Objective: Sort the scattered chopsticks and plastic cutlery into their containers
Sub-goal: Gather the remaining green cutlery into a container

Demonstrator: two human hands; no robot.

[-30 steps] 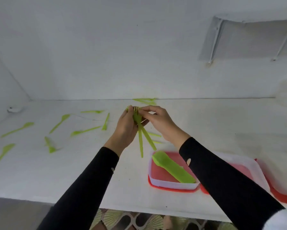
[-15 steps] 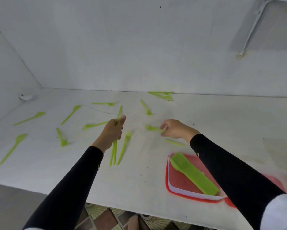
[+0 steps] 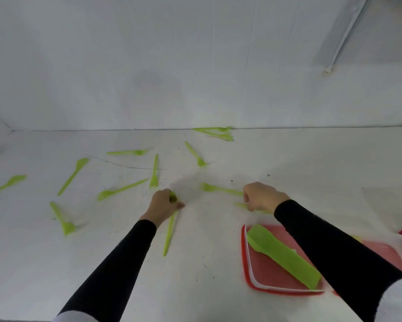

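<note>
Cutlery in bright green plastic lies scattered over a white tabletop flecked with dark specks, with a thin crack running across it. A plain white wall rises behind, and a white pipe slants down it at the upper right.

A red-based container with a translucent white rim sits at the near right and holds a broad green scoop. The scoop's long axis runs from its rounded end at far left to its square end at near right.

Left of the container, the left hand has its fingers curled tight round a bundle of green pieces, handles pointing toward the near edge and heads hidden in the fist.

Just beyond the container's far rim, the right hand is curled, knuckles up. A single piece lies crosswise, its handle reaching the knuckles and its head pointing left; whether the fingers grip it cannot be told.

Further left of the container, loose pieces point every which way. Beyond it, a pair lies against the foot of the wall.
</note>
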